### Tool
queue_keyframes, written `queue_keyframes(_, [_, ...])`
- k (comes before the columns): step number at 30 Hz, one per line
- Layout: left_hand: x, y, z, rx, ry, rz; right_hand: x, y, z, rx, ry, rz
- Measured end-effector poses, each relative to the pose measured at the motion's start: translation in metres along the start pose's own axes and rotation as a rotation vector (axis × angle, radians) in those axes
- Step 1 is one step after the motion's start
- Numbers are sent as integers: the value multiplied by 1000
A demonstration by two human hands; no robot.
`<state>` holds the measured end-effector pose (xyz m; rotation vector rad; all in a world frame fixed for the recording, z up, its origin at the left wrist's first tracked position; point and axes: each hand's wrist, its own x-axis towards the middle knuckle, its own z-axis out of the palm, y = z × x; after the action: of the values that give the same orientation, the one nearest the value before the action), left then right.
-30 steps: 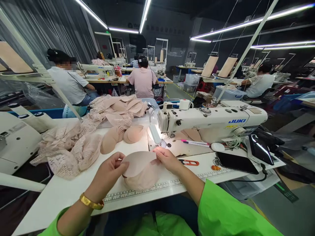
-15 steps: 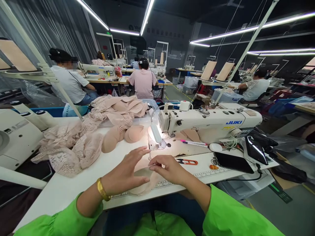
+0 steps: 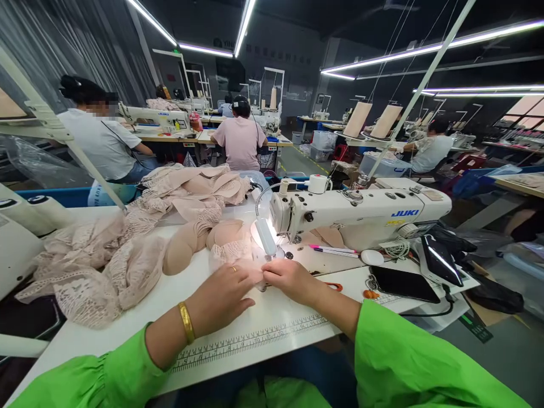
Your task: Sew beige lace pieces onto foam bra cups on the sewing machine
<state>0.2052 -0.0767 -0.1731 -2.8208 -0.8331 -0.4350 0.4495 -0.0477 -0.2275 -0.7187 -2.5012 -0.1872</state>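
Just in front of the needle area of the white sewing machine (image 3: 361,207), my right hand (image 3: 293,280) pinches the edge of a pale pink lace piece (image 3: 232,252). My left hand (image 3: 223,297) lies over the near part of that piece, palm down, with its thumb apart from the fingers. A lit lamp (image 3: 266,235) shines beside the needle, above the lace. Beige cups (image 3: 182,249) rest left of the piece. Orange-handled snips (image 3: 334,286) lie partly hidden behind my right wrist.
Lace garments (image 3: 102,277) are heaped at the left and behind. A black phone (image 3: 403,283), a white disc (image 3: 372,257) and pens (image 3: 335,250) lie at the right. A printed ruler (image 3: 250,340) runs along the front edge. People sit at machines beyond.
Both hands have moved forward toward the needle with the piece, which now reaches up beside the lamp. The ruler is more exposed. The view has shifted slightly.
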Motion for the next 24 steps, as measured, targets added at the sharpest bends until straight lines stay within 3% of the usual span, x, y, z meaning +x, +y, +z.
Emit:
queue_keyframes(4, [21, -12, 35, -58, -37, 77, -11, 30, 7, 75, -86, -40])
queue_keyframes(9, [35, -27, 70, -45, 39, 52, -20, 40, 1, 96, -28, 34])
queue_keyframes(14, [32, -22, 74, -107, 147, 7, -24, 40, -8, 102, -41, 78])
queue_keyframes(24, [37, -17, 76, -81, 132, -32, -23, 38, -7, 137, -119, 147])
